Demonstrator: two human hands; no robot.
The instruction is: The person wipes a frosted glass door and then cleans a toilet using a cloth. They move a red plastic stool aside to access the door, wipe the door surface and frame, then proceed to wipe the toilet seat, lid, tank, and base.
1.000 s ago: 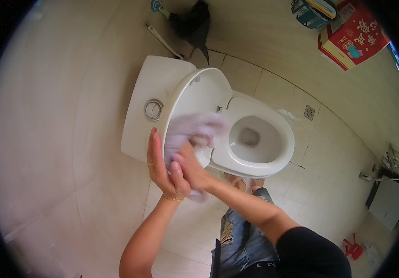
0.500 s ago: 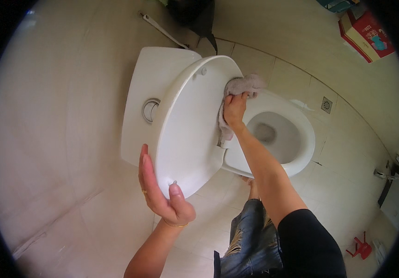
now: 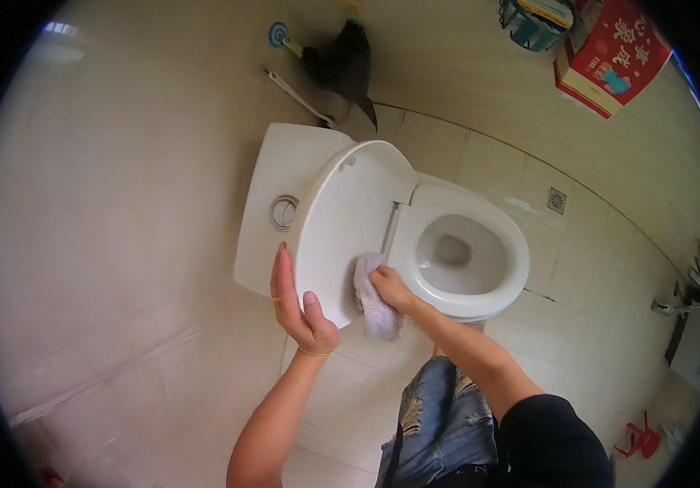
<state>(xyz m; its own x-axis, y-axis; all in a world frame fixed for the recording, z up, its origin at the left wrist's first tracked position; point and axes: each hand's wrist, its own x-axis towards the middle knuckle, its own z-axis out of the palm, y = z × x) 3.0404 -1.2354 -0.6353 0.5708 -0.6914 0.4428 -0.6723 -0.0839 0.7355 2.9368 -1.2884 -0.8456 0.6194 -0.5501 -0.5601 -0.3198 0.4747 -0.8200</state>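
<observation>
A white toilet lid (image 3: 352, 220) stands raised between the tank (image 3: 273, 163) and the seat (image 3: 514, 246). My left hand (image 3: 301, 313) supports its near left edge, fingers along the outside and thumb over the inner face. In my right hand (image 3: 389, 286) is a bunched pale greyish-pink cloth (image 3: 373, 309), pressed against the lid's lower near side by the hinge. Part of the cloth hangs down past the lid's edge. The seat lies down on the toilet bowl (image 3: 480, 268).
A white-handled brush (image 3: 297, 96) and a black bag (image 3: 342, 69) are behind the toilet. On the far right are a red box (image 3: 610, 57) and a teal basket (image 3: 533, 24). A drain (image 3: 556, 200) sits in the tiled floor; a red stool (image 3: 641, 439) stands lower right.
My right hand has moved the cloth from the far end of the hinge to the near end. My left hand remains at the lid's edge. The view has shifted.
</observation>
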